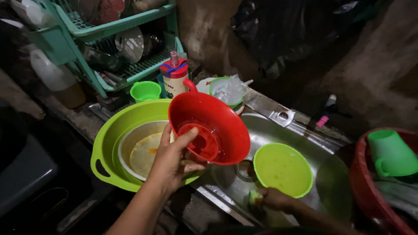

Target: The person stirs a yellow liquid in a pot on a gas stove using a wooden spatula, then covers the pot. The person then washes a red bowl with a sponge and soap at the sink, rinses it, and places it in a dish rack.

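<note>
Here, my left hand (174,163) grips the red bowl (209,128), tilted above the green basin (106,143); the water inside may spill. My right hand (274,200) closes on a sponge (254,198) in the sink (331,174) beside the green bowl (283,169).

dim room, stained wall (209,35), teal dish rack (109,30)

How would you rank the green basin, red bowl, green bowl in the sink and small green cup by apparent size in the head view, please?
1. Green basin
2. Red bowl, held up by the left hand, so nearness may enlarge it
3. Green bowl, by the right hand
4. Small green cup
</note>
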